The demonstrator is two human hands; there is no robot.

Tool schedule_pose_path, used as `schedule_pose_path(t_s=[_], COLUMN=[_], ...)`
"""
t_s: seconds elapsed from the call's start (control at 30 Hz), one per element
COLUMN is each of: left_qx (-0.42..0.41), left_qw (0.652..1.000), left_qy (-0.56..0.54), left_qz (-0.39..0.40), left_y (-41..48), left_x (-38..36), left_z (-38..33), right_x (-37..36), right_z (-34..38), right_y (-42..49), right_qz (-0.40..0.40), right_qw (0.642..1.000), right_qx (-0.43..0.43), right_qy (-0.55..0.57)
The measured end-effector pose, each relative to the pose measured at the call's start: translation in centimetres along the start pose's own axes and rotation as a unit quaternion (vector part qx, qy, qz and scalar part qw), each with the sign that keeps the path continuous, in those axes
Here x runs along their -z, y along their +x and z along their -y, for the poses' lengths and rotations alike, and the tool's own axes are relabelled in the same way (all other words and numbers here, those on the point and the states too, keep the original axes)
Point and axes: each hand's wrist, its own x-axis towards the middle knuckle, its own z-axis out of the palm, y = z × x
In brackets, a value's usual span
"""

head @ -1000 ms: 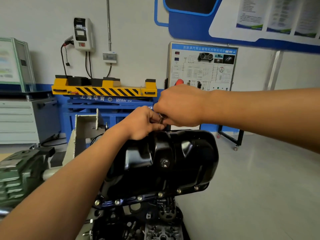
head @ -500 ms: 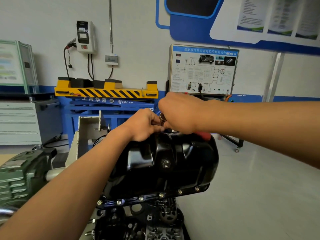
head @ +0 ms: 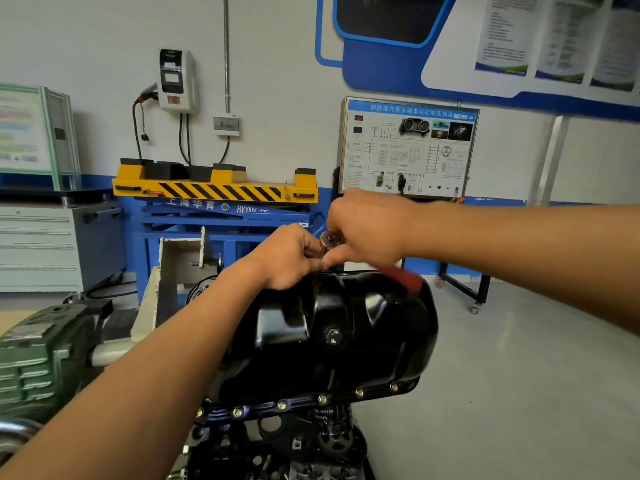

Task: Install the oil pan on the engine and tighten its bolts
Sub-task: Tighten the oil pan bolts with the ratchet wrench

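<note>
White wall [head: 86, 46], blue band along the bottom. Charger box [head: 177, 79] mounted on it, cables hanging down, small grey box [head: 226, 125] beside it under a vertical conduit [head: 226, 46]. Below: yellow platform with black hazard stripes [head: 214, 188] on a blue lift frame [head: 221, 220]. Right of that, a wiring-diagram training board [head: 408, 147] on a black wheeled stand. Blue display panel [head: 381, 71] and posters [head: 502, 36] high on the wall. Far left: grey drawer cabinet [head: 38, 244], green-framed panel [head: 27, 133] above it. Floor [head: 519, 393] smooth, pale grey, slight sheen. Even light.

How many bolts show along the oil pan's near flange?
6 bolts, in a row along the near edge of the oil pan, left to right. Any on the far side are hidden.
</note>
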Motion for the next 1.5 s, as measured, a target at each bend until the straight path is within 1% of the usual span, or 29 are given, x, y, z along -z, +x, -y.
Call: schedule_pose_path(t_s=[0.07, 0.13, 0.2, 0.27, 0.33, 0.4, 0.5, 0.57, 0.7, 0.8, 0.87, 0.97, 1.03, 1.1, 1.13, 1.2, 1.27, 1.4, 1.5], left_qx=[-0.008, -0.001, 0.007, 0.009, 0.012, 0.010, 0.010, 0.009, 0.005, 0.002, 0.003, 0.013, 0.012, 0.007, 0.004, 0.006, 0.014, 0.011, 0.004], left_qw=[1.000, 1.000, 1.000, 1.000, 1.000, 1.000, 1.000, 1.000, 1.000, 1.000, 1.000, 1.000, 1.000, 1.000, 1.000, 1.000, 1.000, 1.000, 1.000], left_qy=[0.004, 0.009, 0.005, 0.008, 0.012, 0.012, 0.015, 0.011, -0.011, -0.018, -0.020, -0.009, 0.001, 0.009, 0.009, 0.009, 0.006, 0.000, -0.005], left_qz=[0.002, 0.002, 0.007, 0.012, 0.009, 0.000, 0.004, 0.015, 0.013, 0.015, 0.018, 0.011, 0.011, 0.009, 0.007, 0.007, 0.015, 0.020, 0.011], left_y=[-0.1, -0.1, -0.1, -0.1, 0.0, 0.1, 0.1, 0.1, 0.0, -0.1, -0.1, 0.0, 0.1, 0.1, 0.1, 0.1, 0.1, 0.0, -0.2], left_x=[0.0, 0.0, 0.0, 0.0, 0.1, 0.1, 0.2, 0.2, 0.0, 0.0, 0.0, 0.0, 0.0, 0.1, 0.1, 0.1, 0.1, 0.1, 0.0], left_z=[-0.1, -0.2, -0.3, -0.3, -0.3, -0.1, -0.1, -0.1, 0.0, 0.1, 0.0, 0.0, 0.0, 0.0, 0.1, 0.1, 0.1, 0.0, 0.0], right_x=[-0.8, -0.8, -0.2, 0.5, 1.0, 1.0, 0.8, 0.7, 0.3, -0.5, -0.7, -0.1, 0.4, 0.5, 0.4, 0.4, 0.1, -0.1, -0.5], right_z=[0.6, 1.0, 1.1, 1.3, 1.7, 1.6, 1.2, 0.9, 0.2, 0.7, 1.2, 1.5, 1.9, 1.9, 1.8, 1.3, 1.0, 0.8, 0.9], right_y=[-0.4, -0.6, -0.7, -0.5, -0.4, 0.0, 0.4, 0.4, 0.1, -0.6, -0.9, -0.8, -0.6, -0.3, -0.1, 0.0, -0.1, -0.1, -0.6], right_qz=[-0.004, -0.021, -0.021, -0.011, -0.004, -0.008, -0.017, -0.013, -0.026, -0.025, -0.029, -0.035, -0.039, -0.038, -0.041, -0.047, -0.045, -0.039, -0.022], right_qw=[0.998, 0.997, 0.999, 0.998, 0.987, 0.977, 0.972, 0.978, 0.995, 0.999, 0.999, 0.997, 0.989, 0.976, 0.969, 0.962, 0.966, 0.989, 0.998], right_qx=[-0.035, -0.037, -0.019, 0.018, 0.072, 0.121, 0.143, 0.124, 0.044, -0.007, -0.019, 0.008, 0.052, 0.117, 0.142, 0.166, 0.154, 0.061, 0.001], right_qy=[0.054, 0.058, 0.020, -0.065, -0.146, -0.177, -0.185, -0.166, -0.083, -0.022, -0.009, -0.062, -0.130, -0.181, -0.198, -0.214, -0.202, -0.127, -0.060])
